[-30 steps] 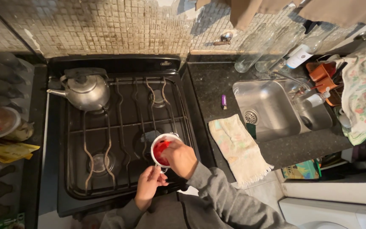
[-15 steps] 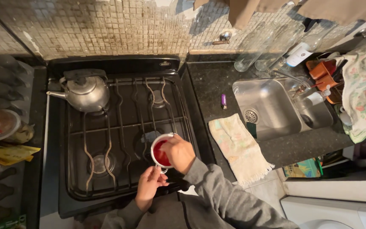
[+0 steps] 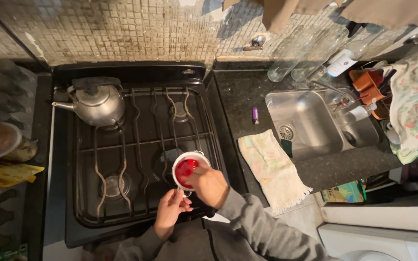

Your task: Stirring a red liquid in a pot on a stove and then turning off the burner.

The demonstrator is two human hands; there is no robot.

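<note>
Right hand sits over the near rim of a small white pot, fingers curled down at its edge; whether they pinch anything there, I cannot tell. Left hand comes in just at seven o'clock of the pot, fingers closed narrow around its short handle. The pot holds something red and stands on the front right burner of the black gas stove. Out at ten o'clock, on the back left burner, a steel kettle rests with its spout pointing left. At three o'clock of the pot, a pale folded towel lies on the dark desk, with a small purple lighter beyond it and the steel sink further right.
</note>
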